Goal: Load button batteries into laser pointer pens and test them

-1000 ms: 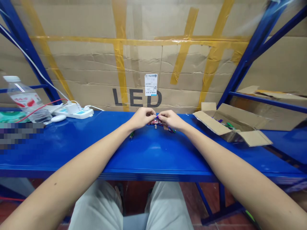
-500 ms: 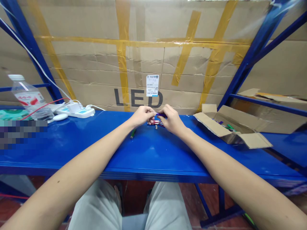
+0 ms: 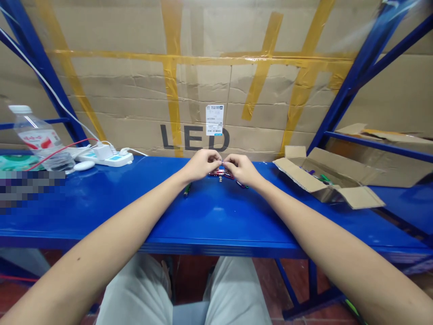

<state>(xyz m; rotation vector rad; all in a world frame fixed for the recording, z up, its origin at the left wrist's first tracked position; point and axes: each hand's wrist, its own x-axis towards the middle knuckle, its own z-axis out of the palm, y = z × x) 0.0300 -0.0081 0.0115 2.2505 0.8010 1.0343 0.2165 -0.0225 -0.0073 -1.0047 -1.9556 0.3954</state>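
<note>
My left hand and my right hand meet over the blue table, thumbs and fingertips pinched together. Between them is something tiny, mostly hidden by the fingers, too small to name. Just below lies a shiny red metal tube, partly covered by the hands. In front of it are several small round silvery pieces, like button cells. A green tube rests by my left wrist. Beside my right hand lies a slim dark piece with a green end.
At the right, an opened cardboard box holds green and purple pieces. To the left are a white power strip with cables and a clear plastic bottle. A large taped carton stands along the back, between blue frame posts.
The purple tube that was between my hands no longer shows there. My right hand has turned to a fingertip pinch against the left, and the slim dark piece beside it is now uncovered.
</note>
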